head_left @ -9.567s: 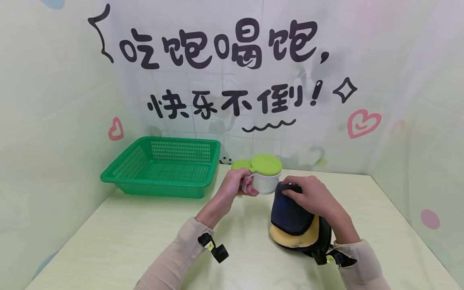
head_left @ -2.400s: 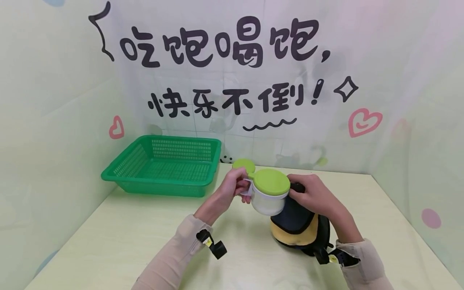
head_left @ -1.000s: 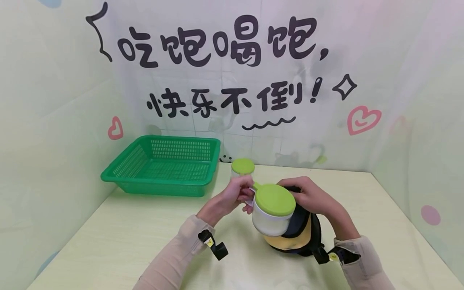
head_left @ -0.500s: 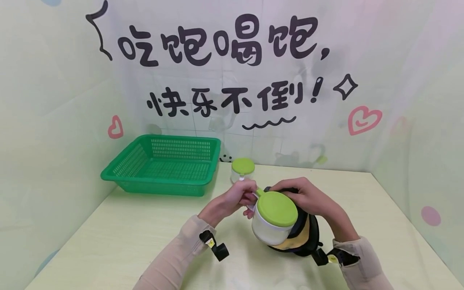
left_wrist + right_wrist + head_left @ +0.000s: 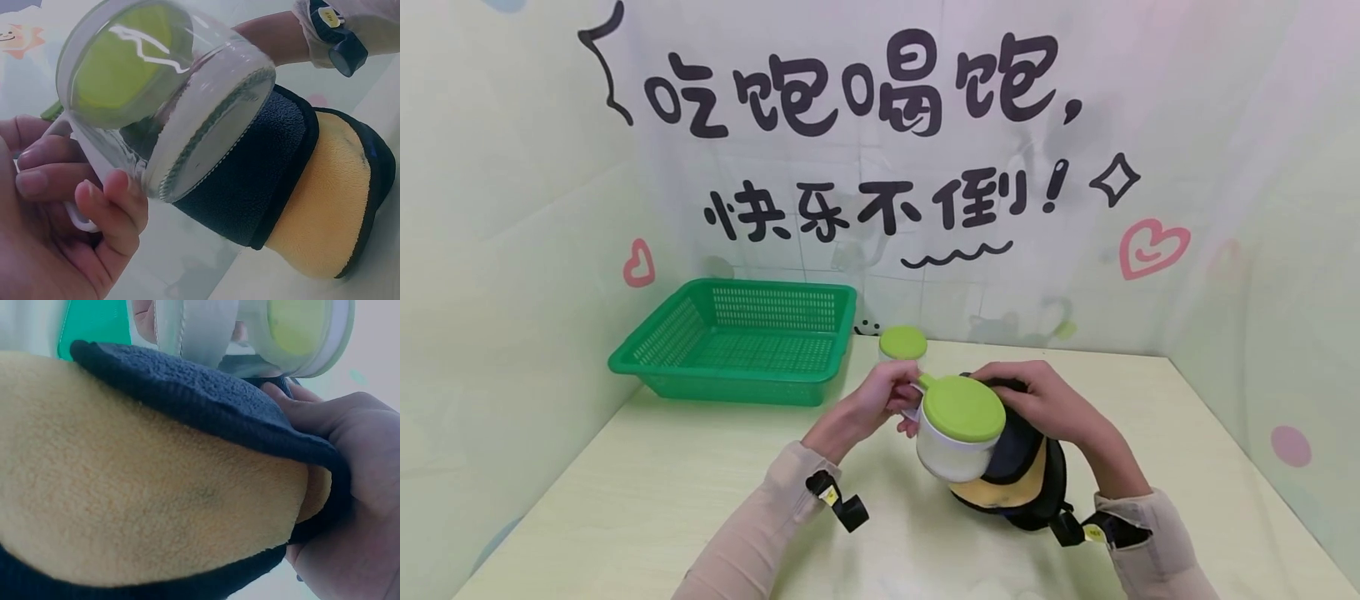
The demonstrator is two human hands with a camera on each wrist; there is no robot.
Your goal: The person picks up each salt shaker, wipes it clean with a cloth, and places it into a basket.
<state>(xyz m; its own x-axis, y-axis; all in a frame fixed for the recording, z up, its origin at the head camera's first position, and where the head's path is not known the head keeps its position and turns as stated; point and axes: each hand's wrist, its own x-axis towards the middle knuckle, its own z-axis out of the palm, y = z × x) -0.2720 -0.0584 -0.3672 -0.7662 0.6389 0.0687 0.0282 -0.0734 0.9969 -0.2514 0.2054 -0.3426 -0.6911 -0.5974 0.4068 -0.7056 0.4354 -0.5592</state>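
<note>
Here's the lidded glass jar (image 5: 957, 457), right of centre in the head view, long axis near upright, green lid (image 5: 964, 408) tipped toward the camera, handle (image 5: 82, 219) pointing left! Left hand (image 5: 886, 397), angling up from the bottom edge, hooks that handle; right hand (image 5: 1037, 398), in from lower right, grips the navy-and-yellow cloth mitt (image 5: 1018, 483), partly hidden by the jar. Green basket (image 5: 737, 392) at left.

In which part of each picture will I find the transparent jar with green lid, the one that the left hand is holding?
Head: the jar is right of centre, in the lower half.
Left wrist: the jar fills the upper left.
Right wrist: the jar is right of centre, cut by the top edge.
Shared landmark: the navy-and-yellow cloth item.
</note>
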